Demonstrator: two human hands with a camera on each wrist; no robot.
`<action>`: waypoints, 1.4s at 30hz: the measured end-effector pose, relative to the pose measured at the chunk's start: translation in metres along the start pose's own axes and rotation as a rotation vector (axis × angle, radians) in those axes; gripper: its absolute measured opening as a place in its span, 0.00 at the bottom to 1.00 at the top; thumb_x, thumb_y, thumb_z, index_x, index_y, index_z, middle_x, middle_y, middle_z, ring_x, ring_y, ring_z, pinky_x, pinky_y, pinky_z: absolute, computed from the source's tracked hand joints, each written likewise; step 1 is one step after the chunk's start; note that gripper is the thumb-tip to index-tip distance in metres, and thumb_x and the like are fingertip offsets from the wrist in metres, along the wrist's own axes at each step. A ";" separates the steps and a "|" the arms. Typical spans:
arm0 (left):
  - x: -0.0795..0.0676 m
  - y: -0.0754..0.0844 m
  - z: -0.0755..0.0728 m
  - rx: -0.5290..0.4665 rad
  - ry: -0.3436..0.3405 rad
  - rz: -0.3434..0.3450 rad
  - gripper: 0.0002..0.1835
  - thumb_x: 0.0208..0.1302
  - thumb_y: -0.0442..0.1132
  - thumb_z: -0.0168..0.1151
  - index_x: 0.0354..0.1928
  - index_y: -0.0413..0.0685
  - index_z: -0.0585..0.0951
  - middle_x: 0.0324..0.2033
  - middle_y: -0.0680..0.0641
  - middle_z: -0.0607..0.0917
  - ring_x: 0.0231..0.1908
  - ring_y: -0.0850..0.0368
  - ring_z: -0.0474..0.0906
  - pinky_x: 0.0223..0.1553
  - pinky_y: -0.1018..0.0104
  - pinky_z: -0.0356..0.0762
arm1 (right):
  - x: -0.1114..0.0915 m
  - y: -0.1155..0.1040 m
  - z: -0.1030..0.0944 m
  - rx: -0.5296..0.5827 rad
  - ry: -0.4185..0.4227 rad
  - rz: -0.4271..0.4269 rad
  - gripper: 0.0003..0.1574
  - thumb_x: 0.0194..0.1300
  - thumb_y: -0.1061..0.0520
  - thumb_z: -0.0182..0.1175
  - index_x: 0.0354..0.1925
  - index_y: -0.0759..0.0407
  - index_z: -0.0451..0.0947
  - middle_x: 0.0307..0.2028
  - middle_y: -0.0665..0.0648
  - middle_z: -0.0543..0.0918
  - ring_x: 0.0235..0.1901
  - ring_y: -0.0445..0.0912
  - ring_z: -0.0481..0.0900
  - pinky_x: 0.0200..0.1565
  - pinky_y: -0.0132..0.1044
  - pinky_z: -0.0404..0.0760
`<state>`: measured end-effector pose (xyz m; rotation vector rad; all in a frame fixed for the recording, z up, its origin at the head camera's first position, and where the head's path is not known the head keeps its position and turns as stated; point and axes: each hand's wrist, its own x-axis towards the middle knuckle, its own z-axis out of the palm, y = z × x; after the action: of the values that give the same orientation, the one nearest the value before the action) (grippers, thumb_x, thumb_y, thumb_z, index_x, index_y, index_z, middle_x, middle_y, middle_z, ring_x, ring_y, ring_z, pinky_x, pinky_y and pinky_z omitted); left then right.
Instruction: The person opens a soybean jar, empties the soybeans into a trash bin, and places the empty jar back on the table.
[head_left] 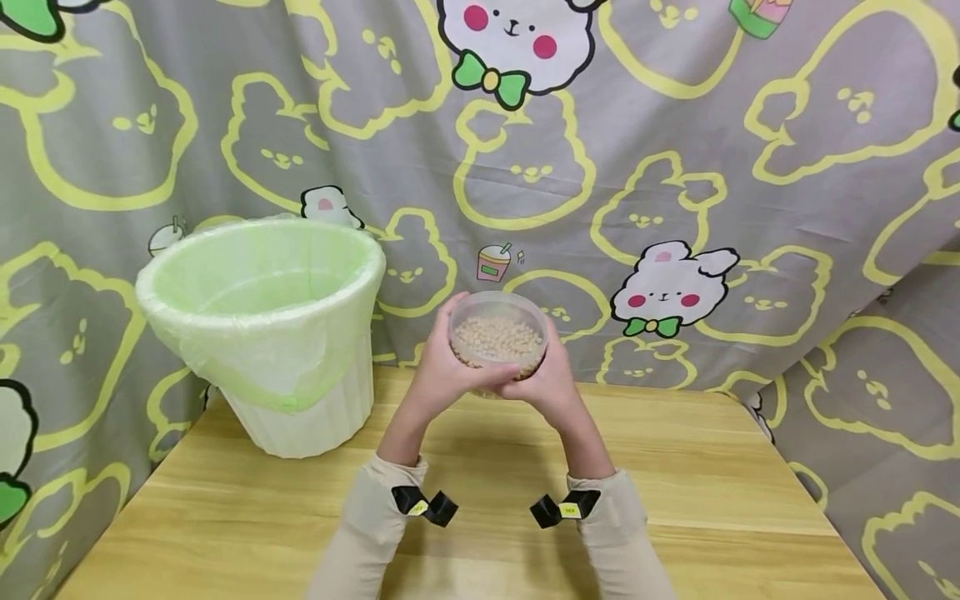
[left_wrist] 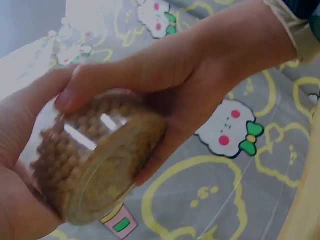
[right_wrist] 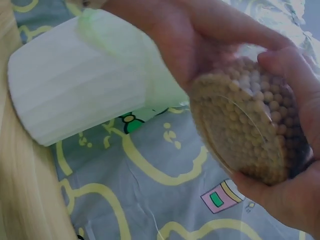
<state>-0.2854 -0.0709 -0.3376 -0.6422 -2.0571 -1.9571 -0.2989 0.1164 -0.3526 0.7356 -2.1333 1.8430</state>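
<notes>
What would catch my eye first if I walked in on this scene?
Probably the clear container of beans, held up above the wooden table by the left hand and right hand together. Next, the white bin with a pale green liner at the table's left, and the cartoon rabbit curtain behind.

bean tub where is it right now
In the head view the bean tub is at centre, held above the table between the left hand and right hand, to the right of the white bin.
</notes>
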 end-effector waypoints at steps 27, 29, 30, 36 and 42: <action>0.000 -0.002 -0.004 0.040 0.027 0.014 0.61 0.43 0.41 0.85 0.78 0.53 0.58 0.73 0.52 0.69 0.68 0.49 0.69 0.67 0.47 0.68 | -0.001 0.002 0.001 -0.029 -0.036 -0.033 0.70 0.38 0.64 0.82 0.75 0.47 0.58 0.67 0.58 0.72 0.62 0.52 0.72 0.62 0.54 0.74; 0.001 -0.003 -0.007 -0.013 0.010 0.029 0.61 0.43 0.45 0.86 0.78 0.50 0.59 0.72 0.51 0.70 0.67 0.48 0.69 0.67 0.50 0.68 | -0.001 0.003 0.000 -0.013 -0.062 -0.037 0.70 0.38 0.65 0.82 0.75 0.46 0.58 0.66 0.57 0.71 0.62 0.52 0.72 0.61 0.51 0.75; 0.001 -0.003 -0.009 -0.044 0.006 0.034 0.61 0.43 0.49 0.86 0.78 0.49 0.59 0.72 0.50 0.71 0.67 0.48 0.69 0.67 0.53 0.69 | -0.001 0.003 -0.001 -0.002 -0.074 -0.039 0.70 0.38 0.64 0.82 0.75 0.46 0.58 0.66 0.57 0.72 0.61 0.52 0.72 0.61 0.49 0.76; 0.002 0.000 -0.016 -0.235 0.034 0.081 0.67 0.40 0.65 0.82 0.78 0.41 0.58 0.73 0.42 0.69 0.68 0.46 0.68 0.62 0.71 0.72 | -0.001 0.000 -0.001 0.071 -0.123 -0.047 0.72 0.37 0.66 0.82 0.76 0.47 0.57 0.65 0.59 0.72 0.62 0.53 0.72 0.60 0.39 0.78; 0.004 -0.004 -0.024 -0.260 0.077 0.082 0.67 0.40 0.64 0.82 0.77 0.40 0.59 0.72 0.39 0.70 0.64 0.50 0.70 0.60 0.73 0.74 | 0.001 -0.002 -0.003 0.104 -0.150 -0.059 0.73 0.36 0.68 0.82 0.76 0.45 0.58 0.67 0.58 0.71 0.64 0.52 0.71 0.62 0.37 0.77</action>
<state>-0.2940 -0.0944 -0.3374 -0.6792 -1.7194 -2.1841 -0.2987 0.1187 -0.3498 0.9789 -2.0913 1.9353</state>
